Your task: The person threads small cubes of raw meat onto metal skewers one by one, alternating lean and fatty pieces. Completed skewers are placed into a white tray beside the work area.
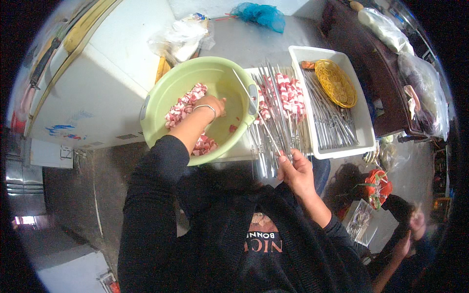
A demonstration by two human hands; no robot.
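Observation:
Inside a pale green plastic basin, my left hand, with a bracelet at the wrist, is down beside diced raw meat; its fingertips are partly hidden, so I cannot tell whether they hold a piece. My right hand grips several flat metal skewers near their lower ends, pointing away from me. One skewer in that hand slants over the basin's right rim. Under and beside them, skewers threaded with meat lie on a white tray.
To the right, a white plastic bin holds bare metal skewers and a yellow woven basket. Plastic bags and blue netting lie beyond. A co-worker's arm is at lower right, near a red bag.

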